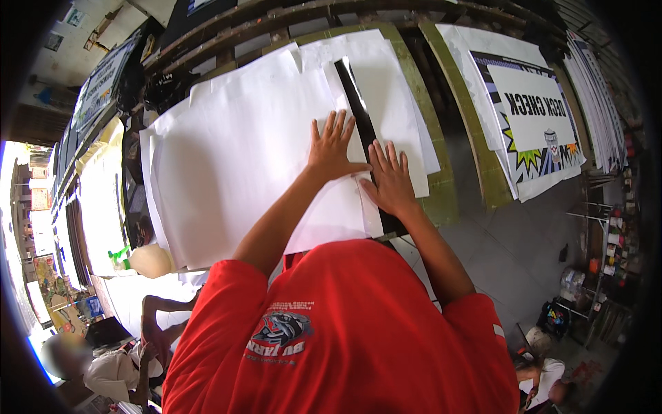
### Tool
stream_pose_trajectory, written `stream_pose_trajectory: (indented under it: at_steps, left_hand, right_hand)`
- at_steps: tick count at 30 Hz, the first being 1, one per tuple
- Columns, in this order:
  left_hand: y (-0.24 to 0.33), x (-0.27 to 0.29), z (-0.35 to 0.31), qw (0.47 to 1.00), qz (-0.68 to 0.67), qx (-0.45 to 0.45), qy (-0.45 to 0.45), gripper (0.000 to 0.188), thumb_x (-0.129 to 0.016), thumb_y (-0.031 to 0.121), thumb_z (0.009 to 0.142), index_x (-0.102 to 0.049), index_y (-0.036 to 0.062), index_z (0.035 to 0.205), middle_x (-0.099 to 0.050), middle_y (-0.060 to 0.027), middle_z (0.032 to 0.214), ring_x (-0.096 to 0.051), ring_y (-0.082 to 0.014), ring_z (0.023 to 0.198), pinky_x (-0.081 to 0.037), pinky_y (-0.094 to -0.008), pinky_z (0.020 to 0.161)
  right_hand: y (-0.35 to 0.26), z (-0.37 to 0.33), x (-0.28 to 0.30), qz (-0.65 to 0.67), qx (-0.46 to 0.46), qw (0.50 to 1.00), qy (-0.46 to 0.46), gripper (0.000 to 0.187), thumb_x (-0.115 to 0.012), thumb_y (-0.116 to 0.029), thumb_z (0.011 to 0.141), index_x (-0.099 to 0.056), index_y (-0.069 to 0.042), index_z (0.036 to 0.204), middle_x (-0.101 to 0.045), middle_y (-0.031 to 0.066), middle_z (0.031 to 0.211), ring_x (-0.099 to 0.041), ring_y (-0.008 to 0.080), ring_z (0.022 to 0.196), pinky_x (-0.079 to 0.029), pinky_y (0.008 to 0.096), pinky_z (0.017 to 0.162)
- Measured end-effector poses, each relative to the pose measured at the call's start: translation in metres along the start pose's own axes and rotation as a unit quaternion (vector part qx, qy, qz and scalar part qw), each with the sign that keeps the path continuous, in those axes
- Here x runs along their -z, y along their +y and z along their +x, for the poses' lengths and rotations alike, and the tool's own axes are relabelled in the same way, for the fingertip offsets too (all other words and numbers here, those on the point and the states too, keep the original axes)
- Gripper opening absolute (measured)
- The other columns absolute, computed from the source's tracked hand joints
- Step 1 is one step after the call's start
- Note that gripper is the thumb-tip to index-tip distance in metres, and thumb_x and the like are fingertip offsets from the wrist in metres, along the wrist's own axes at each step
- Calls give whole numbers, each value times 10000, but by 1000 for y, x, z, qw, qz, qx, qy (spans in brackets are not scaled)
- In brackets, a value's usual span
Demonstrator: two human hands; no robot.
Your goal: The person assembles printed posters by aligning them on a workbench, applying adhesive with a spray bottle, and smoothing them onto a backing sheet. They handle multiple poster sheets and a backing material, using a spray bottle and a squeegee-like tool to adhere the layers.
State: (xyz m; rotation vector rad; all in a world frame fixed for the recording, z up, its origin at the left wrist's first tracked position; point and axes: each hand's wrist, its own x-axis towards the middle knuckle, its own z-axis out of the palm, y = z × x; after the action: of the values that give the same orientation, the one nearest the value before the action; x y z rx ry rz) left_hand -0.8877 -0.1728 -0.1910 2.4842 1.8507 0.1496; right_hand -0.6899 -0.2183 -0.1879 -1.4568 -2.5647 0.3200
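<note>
A wide stack of large white sheets lies across the table before me, its edges uneven at the far side. Along its right part runs a long glossy black strip, pointing away from me. My left hand is pressed flat with fingers spread on the white sheet just left of the strip. Resting flat over the strip is my right hand, its fingers stretched out and close together. The left thumb reaches to the right hand. Neither hand grips anything. Part of the strip is hidden beneath the right hand.
Green boards lie under and right of the sheets, a dark gap between them. On the right sits a printed poster, beside a pile of sheets. A spray bottle is at the near left. A person is lower left, another lower right.
</note>
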Motion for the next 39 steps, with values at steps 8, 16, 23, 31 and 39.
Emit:
stream_pose_trajectory:
  at_steps: [8, 16, 23, 31, 39]
  left_hand:
    - [-4, 21, -4, 998, 5, 16, -65, 1238, -644, 838, 615, -214, 170, 1564, -190, -97, 1621, -117, -342, 1503, -111, -702, 1133]
    - [-12, 17, -8, 999, -9, 25, -43, 1245, -624, 885, 576, -260, 209, 1555, -218, -69, 1617, -123, -351, 1499, -97, -725, 1117]
    - [-15, 11, -11, 999, -5, 16, -27, 1247, -606, 901, 575, -258, 214, 1556, -213, -73, 1617, -130, -357, 1496, -99, -726, 1115]
    - [-13, 14, -8, 1000, 0, 16, -24, 1232, -649, 855, 589, -254, 208, 1559, -229, -75, 1613, -126, -364, 1496, -94, -724, 1116]
    - [-12, 21, -8, 998, -7, 24, -60, 1254, -652, 851, 600, -193, 202, 1570, -212, -73, 1612, -120, -378, 1493, -114, -736, 1113]
  right_hand:
    - [8, 0, -8, -7, 4, 1000, 3, 772, -348, -568, 991, -245, -30, 1535, -228, 124, 1612, -167, 379, 1487, -145, 582, 1175]
    - [8, 1, -5, 32, -4, 999, -7, 688, -319, -487, 1021, -241, -41, 1539, -242, 128, 1607, -171, 385, 1484, -138, 576, 1175]
    - [46, 27, 18, 480, -75, 872, -49, 518, -295, -300, 1068, -312, -28, 1508, -376, 171, 1533, -277, 424, 1432, -206, 495, 1165]
    - [-9, 94, 14, 97, 129, 984, 78, 759, -315, -539, 1021, -255, 39, 1510, -331, 211, 1544, -260, 362, 1455, -222, 473, 1181]
    - [12, 102, -18, 5, 109, 994, 30, 953, -273, -715, 939, -153, 16, 1539, -264, 171, 1585, -228, 291, 1481, -181, 519, 1195]
